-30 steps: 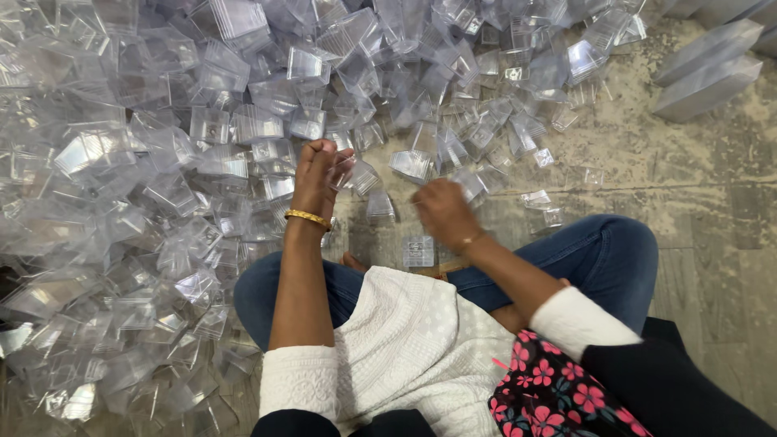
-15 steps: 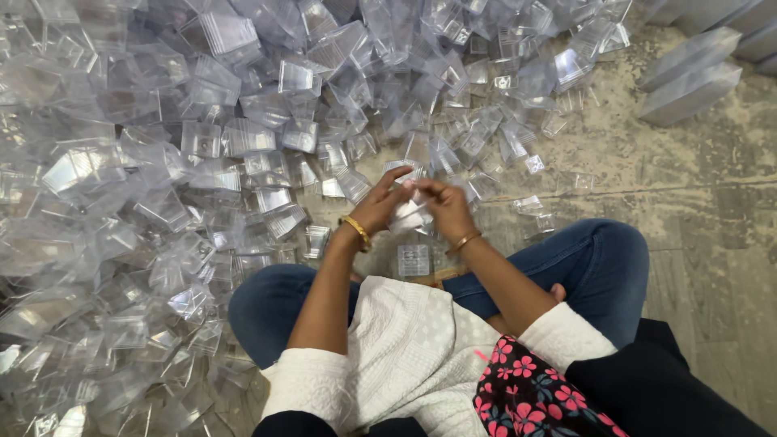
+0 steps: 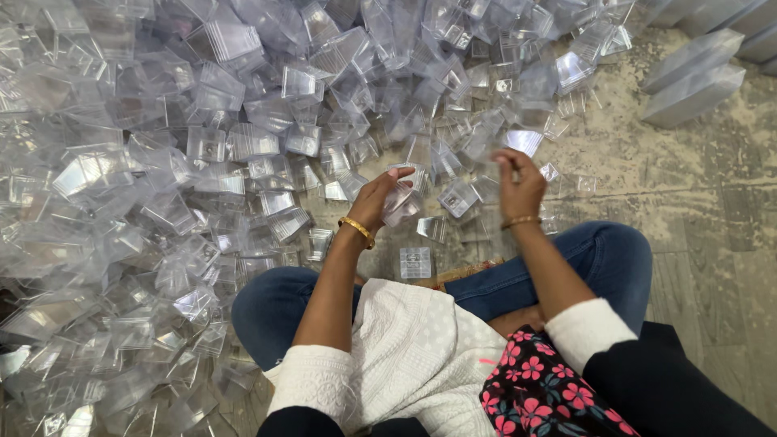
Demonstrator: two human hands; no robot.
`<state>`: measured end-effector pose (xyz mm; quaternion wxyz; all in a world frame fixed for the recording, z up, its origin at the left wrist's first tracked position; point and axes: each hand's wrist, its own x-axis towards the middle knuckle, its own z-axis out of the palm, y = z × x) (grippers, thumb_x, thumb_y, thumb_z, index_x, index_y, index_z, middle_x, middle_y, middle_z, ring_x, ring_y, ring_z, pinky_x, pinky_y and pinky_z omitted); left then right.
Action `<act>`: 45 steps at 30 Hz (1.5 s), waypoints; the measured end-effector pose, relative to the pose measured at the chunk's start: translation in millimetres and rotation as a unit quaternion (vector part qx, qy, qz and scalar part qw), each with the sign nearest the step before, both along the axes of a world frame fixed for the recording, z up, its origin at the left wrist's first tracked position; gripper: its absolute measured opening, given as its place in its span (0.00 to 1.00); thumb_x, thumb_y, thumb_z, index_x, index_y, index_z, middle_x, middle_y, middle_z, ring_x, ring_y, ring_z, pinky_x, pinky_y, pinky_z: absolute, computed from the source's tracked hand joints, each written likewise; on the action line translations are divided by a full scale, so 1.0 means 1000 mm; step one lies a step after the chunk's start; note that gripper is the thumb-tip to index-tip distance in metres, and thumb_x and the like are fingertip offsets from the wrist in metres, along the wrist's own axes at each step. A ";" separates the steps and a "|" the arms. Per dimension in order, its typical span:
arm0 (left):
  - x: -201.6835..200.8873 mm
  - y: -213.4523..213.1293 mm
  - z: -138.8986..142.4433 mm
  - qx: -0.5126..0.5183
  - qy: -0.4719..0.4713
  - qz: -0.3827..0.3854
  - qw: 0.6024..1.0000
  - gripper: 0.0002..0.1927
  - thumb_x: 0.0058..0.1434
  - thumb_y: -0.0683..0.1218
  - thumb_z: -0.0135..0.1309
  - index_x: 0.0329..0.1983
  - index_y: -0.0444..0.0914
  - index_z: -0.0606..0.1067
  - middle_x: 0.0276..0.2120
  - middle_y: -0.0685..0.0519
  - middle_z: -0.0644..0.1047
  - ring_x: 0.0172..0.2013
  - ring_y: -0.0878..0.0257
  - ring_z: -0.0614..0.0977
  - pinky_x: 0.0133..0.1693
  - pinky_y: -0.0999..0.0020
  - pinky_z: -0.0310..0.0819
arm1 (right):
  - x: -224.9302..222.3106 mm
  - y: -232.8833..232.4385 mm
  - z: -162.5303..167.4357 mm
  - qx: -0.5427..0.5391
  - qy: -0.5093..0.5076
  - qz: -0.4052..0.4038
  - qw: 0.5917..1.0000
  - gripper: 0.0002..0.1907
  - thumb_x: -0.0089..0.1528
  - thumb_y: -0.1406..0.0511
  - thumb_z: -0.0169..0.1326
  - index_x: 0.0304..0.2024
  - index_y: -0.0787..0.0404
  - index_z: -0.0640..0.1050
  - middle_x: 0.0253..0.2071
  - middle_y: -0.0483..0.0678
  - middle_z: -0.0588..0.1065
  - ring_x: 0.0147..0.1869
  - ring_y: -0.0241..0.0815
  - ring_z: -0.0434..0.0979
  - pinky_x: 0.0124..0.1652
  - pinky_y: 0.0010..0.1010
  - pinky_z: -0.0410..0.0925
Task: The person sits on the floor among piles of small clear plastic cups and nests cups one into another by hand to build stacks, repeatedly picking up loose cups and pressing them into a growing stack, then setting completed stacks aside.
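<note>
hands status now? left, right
Left hand: closed on a clear plastic container.
Right hand: raised, fingers pinched together; blurred, cannot tell what it holds.

Ahead and left of us: heap of plastic boxes (image 3: pixel 243 146) on the floor (image 3: pixel 696 202).
Far right: stacked boxes (image 3: pixel 692 81).
Between our knees: one box (image 3: pixel 415 262).

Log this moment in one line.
left hand: holds clear box | right hand: raised over box pile | seated on floor
</note>
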<state>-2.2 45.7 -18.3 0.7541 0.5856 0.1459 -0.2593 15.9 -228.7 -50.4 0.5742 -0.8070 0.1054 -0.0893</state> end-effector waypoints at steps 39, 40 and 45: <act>0.009 -0.007 -0.036 0.131 -0.091 0.047 0.986 0.22 0.67 0.62 0.51 0.40 0.39 0.79 0.36 0.56 0.79 0.37 0.62 0.73 0.42 0.64 0.66 | -0.012 0.005 0.012 -0.323 0.101 0.191 0.921 0.38 0.47 0.57 0.72 0.59 0.56 0.76 0.59 0.52 0.70 0.64 0.51 0.69 0.57 0.48 0.66; 0.008 -0.006 -0.035 0.134 -0.105 0.043 0.985 0.22 0.67 0.62 0.50 0.40 0.39 0.80 0.37 0.56 0.79 0.38 0.64 0.74 0.43 0.67 0.67 | -0.009 0.000 0.020 -0.247 0.091 0.208 0.942 0.39 0.48 0.57 0.72 0.60 0.57 0.74 0.59 0.50 0.70 0.64 0.47 0.71 0.59 0.44 0.67; 0.005 -0.004 -0.026 0.104 -0.081 -0.037 0.991 0.29 0.66 0.67 0.47 0.45 0.39 0.83 0.38 0.56 0.79 0.39 0.66 0.75 0.44 0.70 0.71 | -0.006 -0.003 0.055 0.082 0.060 0.320 0.942 0.38 0.52 0.68 0.68 0.64 0.57 0.71 0.64 0.43 0.68 0.70 0.41 0.67 0.65 0.37 0.65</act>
